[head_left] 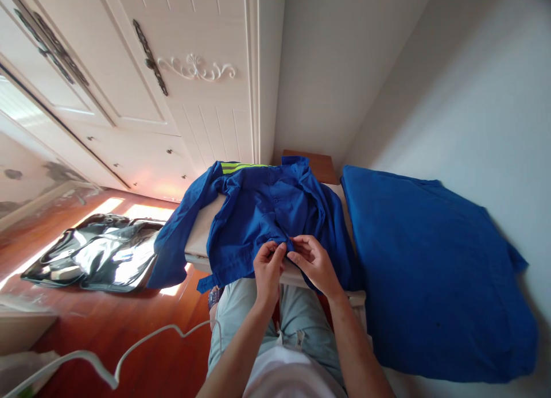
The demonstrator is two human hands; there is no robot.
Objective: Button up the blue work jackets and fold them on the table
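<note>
A blue work jacket (253,214) with a yellow-green reflective stripe lies front up in front of me, its collar at the far end. One sleeve hangs over the left side. At the jacket's near hem, my left hand (269,266) pinches the fabric between thumb and fingers. Close beside it, my right hand (313,263) has bent fingers at the same edge, also gripping the cloth. The fingertips of both hands nearly meet there. Whether a button lies between them is too small to make out.
The jacket rests on a pale padded surface (198,237). Folded blue cloth (430,271) lies to the right, by the wall. An open suitcase (116,254) is on the wooden floor at left, before a white wardrobe (206,116). A white cable (142,343) crosses the lower left.
</note>
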